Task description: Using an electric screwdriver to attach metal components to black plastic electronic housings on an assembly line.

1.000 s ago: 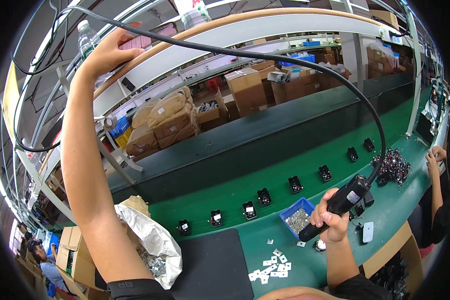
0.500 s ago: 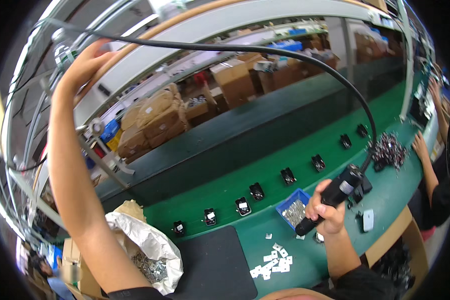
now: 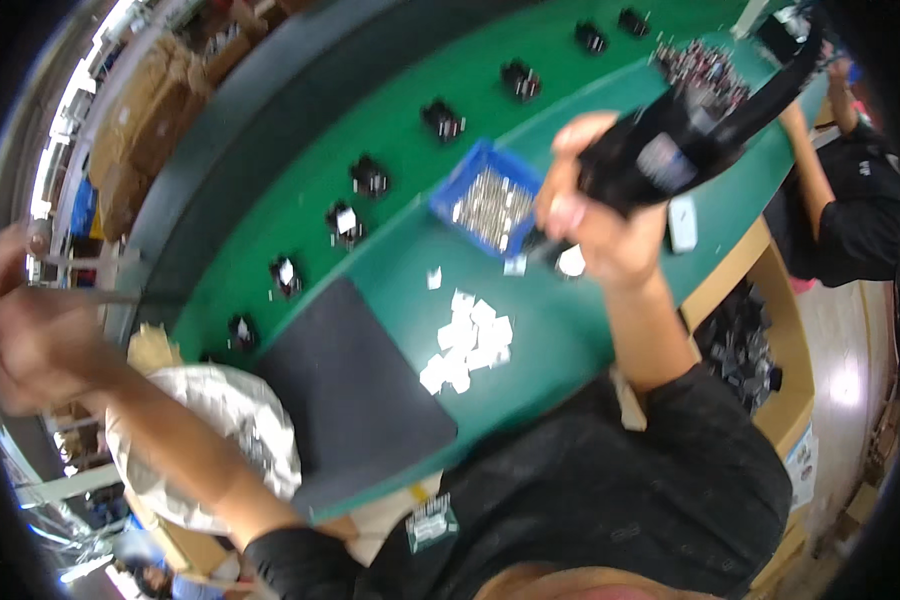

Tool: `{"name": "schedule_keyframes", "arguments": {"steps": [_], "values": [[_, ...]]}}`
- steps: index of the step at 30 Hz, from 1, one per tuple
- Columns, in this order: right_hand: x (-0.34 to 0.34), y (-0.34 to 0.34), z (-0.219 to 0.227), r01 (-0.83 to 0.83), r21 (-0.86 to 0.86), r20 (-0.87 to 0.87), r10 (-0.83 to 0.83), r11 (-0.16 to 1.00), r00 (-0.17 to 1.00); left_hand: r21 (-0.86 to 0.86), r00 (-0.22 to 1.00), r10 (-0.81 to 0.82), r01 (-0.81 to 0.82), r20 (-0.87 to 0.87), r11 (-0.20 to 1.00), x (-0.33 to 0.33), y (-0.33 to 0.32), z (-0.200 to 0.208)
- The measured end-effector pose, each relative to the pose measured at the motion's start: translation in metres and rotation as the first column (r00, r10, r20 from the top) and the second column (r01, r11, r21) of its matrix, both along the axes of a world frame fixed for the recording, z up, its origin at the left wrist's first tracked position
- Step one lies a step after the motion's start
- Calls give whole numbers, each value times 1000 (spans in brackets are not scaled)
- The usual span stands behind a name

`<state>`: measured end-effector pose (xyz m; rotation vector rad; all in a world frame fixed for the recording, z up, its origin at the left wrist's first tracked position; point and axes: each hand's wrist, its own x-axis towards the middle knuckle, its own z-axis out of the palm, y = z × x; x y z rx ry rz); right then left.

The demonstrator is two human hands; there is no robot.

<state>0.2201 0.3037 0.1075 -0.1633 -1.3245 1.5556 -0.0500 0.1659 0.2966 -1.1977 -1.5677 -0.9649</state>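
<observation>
In my right hand [image 3: 620,245] is a black electric screwdriver [image 3: 660,165], its thick black cord running up to the right. Its tip points down left, beside a blue tray [image 3: 482,152] filled with small metal pieces. Small white square pieces [image 3: 470,340] lie loosely heaped on the green bench below it. My left hand [image 3: 45,335] is raised at the far left, above an open white bag [image 3: 195,390] of metal parts. Motion smears its fingers, so whether anything is in them does not show.
Black housings [image 3: 370,177] stand in a row along the green belt. A black mat [image 3: 350,395] covers the near bench beside the bag. A wired-parts pile [image 3: 705,75] and a white rectangular object [image 3: 682,224] lie right. A carton [image 3: 790,370] and another person's arm [image 3: 815,170] are beyond.
My left hand has come down from the overhead wooden bar toward the bag's side. My right hand still grips the screwdriver, now appearing higher and closer. The view has tilted down toward the bench.
</observation>
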Motion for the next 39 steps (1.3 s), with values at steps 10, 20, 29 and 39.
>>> {"name": "schedule_keyframes", "arguments": {"steps": [10,20,29,39], "values": [[2,15,-30,61,88,67,-67,994,996,-544,708,-383,704,594,457,84,20,-245],[17,-4,-21,83,-6,-58,-83,997,995,-928,893,-284,371,350,22,106,131,-260],[20,4,-21,107,34,-26,-106,994,994,-808,794,-365,567,485,159,97,126,-279],[-7,10,-27,27,-26,-97,-30,999,995,-522,696,-337,707,634,477,92,89,-275]]}}
